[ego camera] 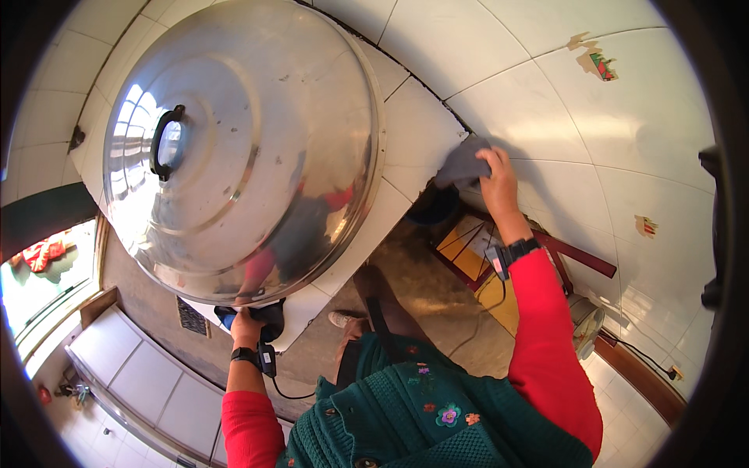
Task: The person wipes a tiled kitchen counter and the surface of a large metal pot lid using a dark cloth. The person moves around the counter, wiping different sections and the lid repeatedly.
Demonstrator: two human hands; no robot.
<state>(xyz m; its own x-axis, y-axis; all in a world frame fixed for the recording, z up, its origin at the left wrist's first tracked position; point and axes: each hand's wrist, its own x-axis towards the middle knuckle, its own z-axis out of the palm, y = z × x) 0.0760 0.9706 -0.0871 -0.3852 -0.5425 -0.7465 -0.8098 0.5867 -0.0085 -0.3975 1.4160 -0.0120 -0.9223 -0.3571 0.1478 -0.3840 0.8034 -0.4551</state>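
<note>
A large domed metal lid [281,140] with a black handle [161,143] covers much of the white tiled stove top [418,128]. My right hand [500,181] holds a grey cloth [462,161] against the far right corner of the tiled top, where it meets the tiled wall. Near the lid's lower edge, my left hand [246,327] grips a dark cloth-like item [272,320] at the edge of the tiles; its exact kind is unclear. The fingertips of that hand are partly hidden.
White wall tiles [544,111] rise beyond the top. Below on the right are a yellow and red wooden piece [462,248], a small fan [585,322] and a power cord [638,351]. White cabinets [146,374] stand at lower left, under a bright window [52,275].
</note>
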